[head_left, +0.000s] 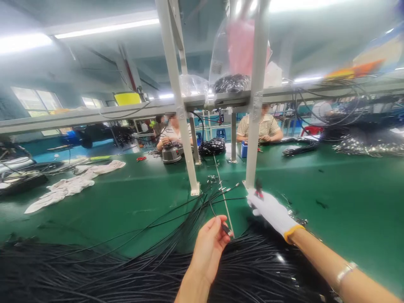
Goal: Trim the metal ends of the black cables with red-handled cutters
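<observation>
My bare left hand (pixel 211 243) is low in the middle, fingers pinched on the end of a thin black cable (pixel 224 228) next to a metal ruler strip (pixel 224 198) lying on the green table (pixel 132 198). My right hand (pixel 272 211), in a white glove with a yellow cuff, reaches forward near a white post and grips a small tool with red and black handles (pixel 259 189). A big heap of black cables (pixel 126 273) lies along the near edge under both arms. Several loose cables fan out toward the post feet.
Two white frame posts (pixel 179 109) (pixel 255 126) stand on the table and carry a shelf with bagged cables (pixel 232 83). White cloths (pixel 72 185) lie at the left. Two people sit across the table, by a round grey device (pixel 171 153) and cable coils (pixel 212 146).
</observation>
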A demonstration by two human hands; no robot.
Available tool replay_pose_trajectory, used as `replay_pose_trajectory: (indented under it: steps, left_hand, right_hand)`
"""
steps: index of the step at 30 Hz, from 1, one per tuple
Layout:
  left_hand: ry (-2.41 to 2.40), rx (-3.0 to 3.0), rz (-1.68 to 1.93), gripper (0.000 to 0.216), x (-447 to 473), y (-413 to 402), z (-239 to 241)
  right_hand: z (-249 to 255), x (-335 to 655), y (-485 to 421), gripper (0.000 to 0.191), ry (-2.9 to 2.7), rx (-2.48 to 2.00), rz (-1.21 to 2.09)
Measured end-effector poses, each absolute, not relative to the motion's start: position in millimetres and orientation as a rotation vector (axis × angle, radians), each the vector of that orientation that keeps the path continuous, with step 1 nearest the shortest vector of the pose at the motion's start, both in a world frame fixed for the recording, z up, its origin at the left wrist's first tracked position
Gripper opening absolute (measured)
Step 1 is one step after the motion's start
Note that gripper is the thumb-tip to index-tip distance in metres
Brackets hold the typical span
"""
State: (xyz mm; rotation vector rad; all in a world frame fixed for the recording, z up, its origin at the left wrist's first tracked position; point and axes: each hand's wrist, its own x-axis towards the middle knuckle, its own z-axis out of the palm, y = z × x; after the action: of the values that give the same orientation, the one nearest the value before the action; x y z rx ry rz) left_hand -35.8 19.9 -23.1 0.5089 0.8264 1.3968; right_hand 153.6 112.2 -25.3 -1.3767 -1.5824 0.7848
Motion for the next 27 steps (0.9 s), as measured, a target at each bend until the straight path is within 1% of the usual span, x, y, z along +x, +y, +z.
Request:
replay_pose_trajectory:
  steps: [2, 5, 7, 9, 12, 14, 16, 20, 27]
  left_hand:
    - [0.811, 0.512, 1.394, 0.034, -37, 19, -24]
    - [0.817, 0.503, 1.399, 0.034, -36, 18, -23]
    - [0.826, 0.497, 1.390, 0.035, -36, 17, -21]
    - [0.829, 0.506, 1.376, 0.037, -35, 16, -19]
    - [0.817, 0.535, 1.357, 0.040, -35, 16, -19]
    - [0.811, 0.553, 1.340, 0.041, -35, 16, -19]
    - [0.821, 0.564, 1.326, 0.042, -35, 16, -20]
    - [0.836, 0.610, 1.312, 0.043, -33, 16, -19]
    - [0.829, 0.654, 1.282, 0.041, -33, 15, -16]
  right_hand:
    - [-23, 150, 94, 0.021, -1.726, -1.421, 0.663]
    - [-23, 144, 66, 0.004, -1.926, -1.408, 0.490]
    - [-24, 140, 52, 0.011, -2.015, -1.438, 0.376]
    - [-24, 137, 45, 0.016, -2.118, -1.537, 0.173]
    - [-24, 137, 44, 0.017, -2.230, -1.628, -0.182]
    - [-25, 138, 46, 0.017, -2.230, -1.582, -0.304]
    - [-28, 140, 47, 0.015, -2.230, -1.511, -0.356]
    - [-32, 140, 46, 0.015, -2.244, -1.419, -0.351]
    - [-32, 140, 45, 0.017, -2.231, -1.381, -0.419]
